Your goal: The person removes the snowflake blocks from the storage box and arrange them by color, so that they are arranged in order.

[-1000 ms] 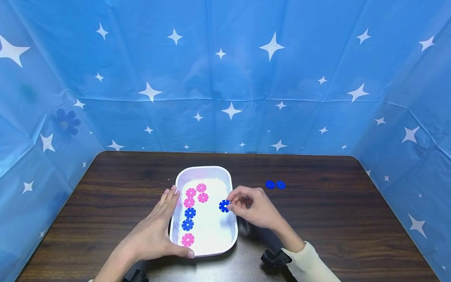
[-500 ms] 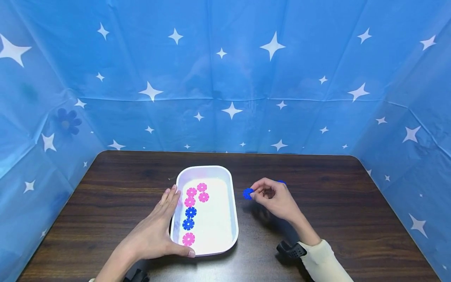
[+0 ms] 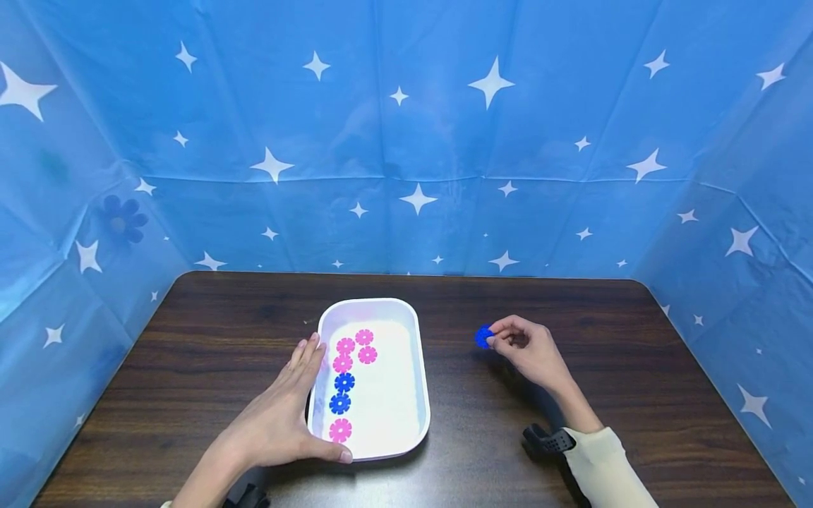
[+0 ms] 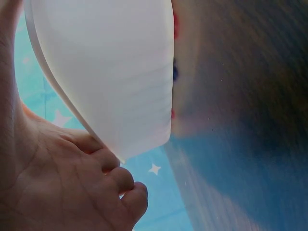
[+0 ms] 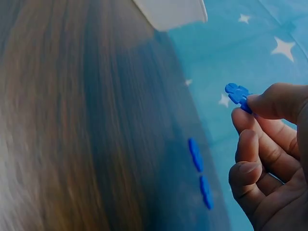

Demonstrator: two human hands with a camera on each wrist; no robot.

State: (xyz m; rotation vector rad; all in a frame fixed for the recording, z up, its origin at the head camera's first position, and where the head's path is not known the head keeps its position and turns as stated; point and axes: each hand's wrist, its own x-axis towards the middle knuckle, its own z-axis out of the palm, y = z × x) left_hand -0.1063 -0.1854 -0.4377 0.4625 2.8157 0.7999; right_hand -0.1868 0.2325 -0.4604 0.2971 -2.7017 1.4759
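One blue disc (image 3: 483, 336) pinched in right hand (image 3: 530, 353) above tabletop (image 3: 571, 423); left hand (image 3: 279, 416) flat, fingers relaxed, against tray (image 3: 371, 307).

- It looked like a staged recording booth, not a lived-in room.
- Blue star-printed sheeting (image 3: 406, 141) walled in the desk from nine o'clock round through twelve to three.
- A dark wood-grain table (image 3: 190, 353) filled the floor of the set.

Bare table (image 3: 571, 303) around tray (image 3: 419, 367), two discs (image 5: 199, 171).
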